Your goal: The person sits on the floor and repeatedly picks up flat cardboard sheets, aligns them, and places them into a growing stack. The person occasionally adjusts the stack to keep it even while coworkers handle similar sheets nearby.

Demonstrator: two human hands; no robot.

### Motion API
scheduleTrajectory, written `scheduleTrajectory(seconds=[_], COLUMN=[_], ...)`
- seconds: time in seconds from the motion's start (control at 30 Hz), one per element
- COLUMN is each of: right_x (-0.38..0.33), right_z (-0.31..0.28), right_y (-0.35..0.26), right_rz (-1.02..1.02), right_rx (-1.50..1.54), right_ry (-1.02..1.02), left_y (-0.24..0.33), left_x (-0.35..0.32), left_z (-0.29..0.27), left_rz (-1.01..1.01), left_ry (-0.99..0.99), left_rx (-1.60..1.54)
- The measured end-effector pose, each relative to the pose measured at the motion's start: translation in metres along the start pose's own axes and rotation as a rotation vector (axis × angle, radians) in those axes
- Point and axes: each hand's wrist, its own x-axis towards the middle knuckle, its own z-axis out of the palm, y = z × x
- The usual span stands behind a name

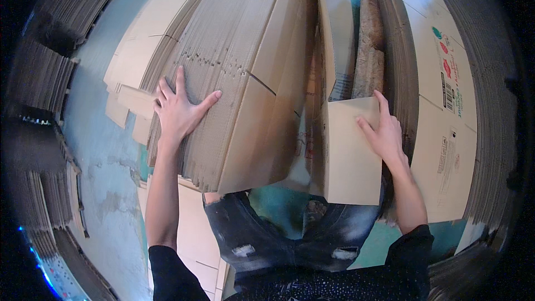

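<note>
My left hand [181, 108] lies with fingers spread on the packed edges of a thick stack of flattened cardboard boxes [212, 33], which stands on its side in front of me. My right hand [384, 134] grips a single flattened cardboard box [352, 156] by the right edge of its near flap. The thumb presses on the flap's plain brown face, while the index finger reaches along its upper right corner. This box stands to the right of the stack, with a narrow gap between them. Its far part runs away from me and is partly hidden.
A rough brown strip [368, 44] lies beyond my right hand. Farther right stands another cardboard stack with a printed outer face [446, 134]. More stacks [39, 78] line the left side. Loose cardboard sheets [189, 234] lie on the worn bluish floor [111, 189] near my left forearm.
</note>
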Motion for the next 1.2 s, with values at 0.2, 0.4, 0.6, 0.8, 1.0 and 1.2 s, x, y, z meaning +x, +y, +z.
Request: scheduleTrajectory(seconds=[0.2, 0.4, 0.6, 0.8, 1.0, 1.2], right_x=[-0.031, -0.063, -0.091, -0.105, -0.103, -0.096], right_z=[-0.009, -0.029, 0.051, 0.080, 0.085, 0.075], right_y=[-0.010, -0.027, -0.154, -0.168, -0.192, -0.199], right_rz=[0.010, 0.164, -0.714, -0.715, -0.826, -0.885], right_rx=[-0.106, -0.691, -0.076, -0.198, -0.167, -0.295], right_ry=[0.026, 0.138, -0.047, -0.206, -0.167, -0.172], left_y=[-0.009, -0.014, -0.003, 0.007, 0.007, 0.012], left_x=[-0.004, -0.005, -0.008, -0.013, -0.013, -0.016], left_z=[-0.003, 0.008, 0.000, -0.005, -0.013, -0.019], left_rz=[0.077, 0.140, 0.115, 0.094, 0.134, 0.190], left_ry=[-0.001, 0.056, 0.001, -0.011, -0.108, -0.186], left_rx=[-0.020, -0.020, -0.018, -0.079, -0.043, 0.004])
